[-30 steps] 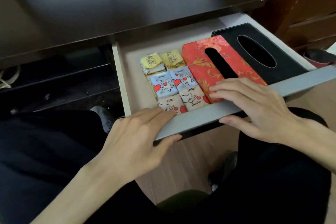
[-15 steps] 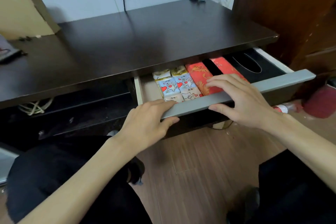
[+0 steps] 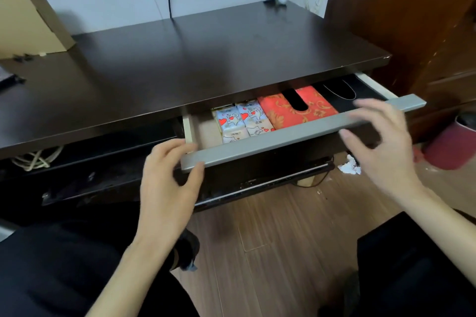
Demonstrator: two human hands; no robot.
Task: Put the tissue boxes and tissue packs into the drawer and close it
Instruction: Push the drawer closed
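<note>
The drawer [image 3: 283,137] under the dark desk stands partly open, its grey front tilted up to the right. Inside lie several small tissue packs [image 3: 242,121] with heart cartoons, a red patterned tissue box [image 3: 296,108] and a black tissue box [image 3: 342,92], mostly hidden under the desktop. My left hand [image 3: 167,183] touches the front's left end, fingers above, thumb below. My right hand [image 3: 381,141] hovers blurred in front of the right part of the front, fingers spread, holding nothing.
The dark desktop [image 3: 206,59] carries a cardboard box [image 3: 28,20] at the far left. A brown wooden cabinet [image 3: 425,20] stands on the right, a red bin [image 3: 456,147] beside it and crumpled paper [image 3: 350,166] on the wood floor. Cables hang under the desk at left.
The drawer has slid further in under the desktop. My right hand has lifted off the drawer front and spread open. My left hand has shifted to the front's left end.
</note>
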